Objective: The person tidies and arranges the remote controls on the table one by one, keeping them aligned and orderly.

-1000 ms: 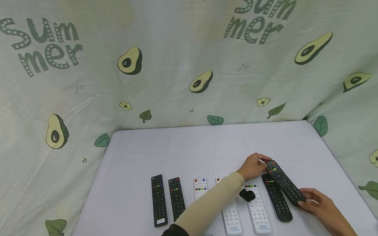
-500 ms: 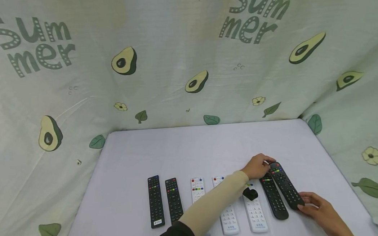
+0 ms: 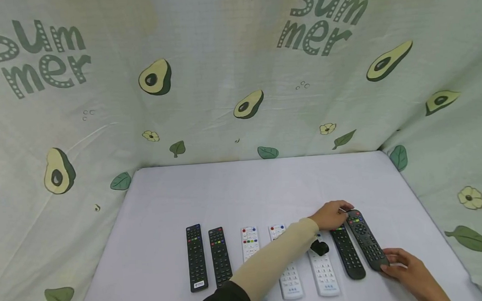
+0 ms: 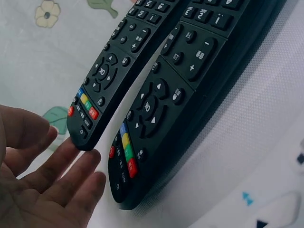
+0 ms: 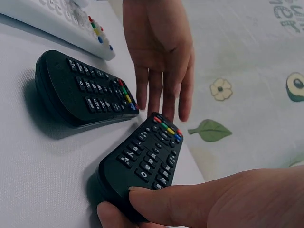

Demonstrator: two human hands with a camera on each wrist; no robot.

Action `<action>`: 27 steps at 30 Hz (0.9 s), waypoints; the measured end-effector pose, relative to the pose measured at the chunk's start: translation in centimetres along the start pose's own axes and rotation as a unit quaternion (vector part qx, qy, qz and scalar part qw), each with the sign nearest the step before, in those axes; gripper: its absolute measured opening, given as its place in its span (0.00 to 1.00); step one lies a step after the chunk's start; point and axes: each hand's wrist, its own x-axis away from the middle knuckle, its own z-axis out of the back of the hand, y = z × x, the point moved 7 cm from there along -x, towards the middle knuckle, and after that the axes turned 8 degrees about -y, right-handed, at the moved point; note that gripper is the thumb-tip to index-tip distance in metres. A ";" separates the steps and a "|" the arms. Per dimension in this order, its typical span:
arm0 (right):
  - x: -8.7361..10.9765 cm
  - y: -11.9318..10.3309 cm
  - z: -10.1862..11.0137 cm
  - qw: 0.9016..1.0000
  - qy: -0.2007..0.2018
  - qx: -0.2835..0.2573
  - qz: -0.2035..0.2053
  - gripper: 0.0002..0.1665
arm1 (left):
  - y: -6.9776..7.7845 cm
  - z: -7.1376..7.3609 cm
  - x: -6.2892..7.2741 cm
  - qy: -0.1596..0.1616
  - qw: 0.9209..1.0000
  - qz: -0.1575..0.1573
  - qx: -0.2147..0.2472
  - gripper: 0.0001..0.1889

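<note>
Lying slanted at the right end of a row is a black remote control (image 3: 368, 241). My right hand (image 3: 412, 271) pinches its near end, thumb on top in the right wrist view and fingertips beneath. Stretched across the row, my left hand (image 3: 329, 215) is at the remote's far end. Its fingers (image 4: 66, 166) extend fairly straight at the tip of that remote, with the thumb apart from it. Just left of it lies a second black remote (image 3: 348, 254), angled close beside; its top is partly covered by my left hand in the head view.
Three white remotes, such as the rightmost one (image 3: 325, 274), lie left of the black pair, partly hidden by my left sleeve (image 3: 277, 263). Farther left are two more black remotes (image 3: 196, 259). A white cloth covers the table (image 3: 243, 191); patterned fabric (image 3: 203, 79) hangs around it.
The remote between my hands has come down and sits less slanted, farther from the second black remote. My left hand has shifted slightly right and its fingers have lowered.
</note>
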 end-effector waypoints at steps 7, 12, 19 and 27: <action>0.2 0.1 -0.2 0.999 -0.009 0.030 -0.011 0.34 | -0.3 -0.6 0.0 -0.013 0.999 0.033 -0.032 0.19; 0.2 0.1 0.0 0.999 -0.003 0.047 -0.009 0.33 | -0.5 -0.9 0.1 -0.020 0.998 0.040 -0.040 0.20; -0.1 -0.5 0.1 0.997 -0.001 0.079 -0.015 0.32 | -0.7 0.8 1.1 -0.007 0.999 0.023 -0.030 0.21; -0.3 -2.0 1.0 0.991 0.011 0.135 0.006 0.32 | -1.9 3.1 2.5 0.020 0.999 0.023 -0.018 0.20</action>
